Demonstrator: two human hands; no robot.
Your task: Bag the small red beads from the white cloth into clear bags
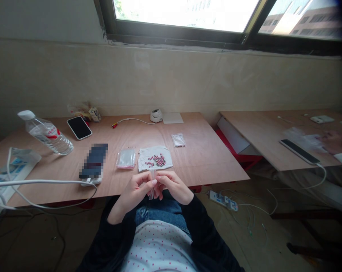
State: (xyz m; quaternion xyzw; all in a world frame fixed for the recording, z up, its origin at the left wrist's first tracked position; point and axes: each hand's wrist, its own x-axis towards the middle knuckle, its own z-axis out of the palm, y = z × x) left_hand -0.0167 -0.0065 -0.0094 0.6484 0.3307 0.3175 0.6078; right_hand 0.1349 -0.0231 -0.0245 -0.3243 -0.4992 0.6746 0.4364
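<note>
Left hand [136, 192] and right hand [174, 185] are both clamping their grip on a clear plastic bag [152, 194], pinching it closely and holding it just off the near edge of the surface [210, 158]. Small pink pieces [160, 161] are lying on a white cloth [143, 165] beyond; the water bottle's red-marked label [52, 132] is staying unreadable.

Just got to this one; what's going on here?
A seated person's left hand and right hand pinch a narrow piece of clear plastic between them, in front of the near edge of a light-brown wooden table. Just beyond the hands, small pink-and-dark pieces lie loose on a white cloth-like sheet. Flat clear plastic bags lie to its left, and a small clear packet lies beyond it to the right.
</note>
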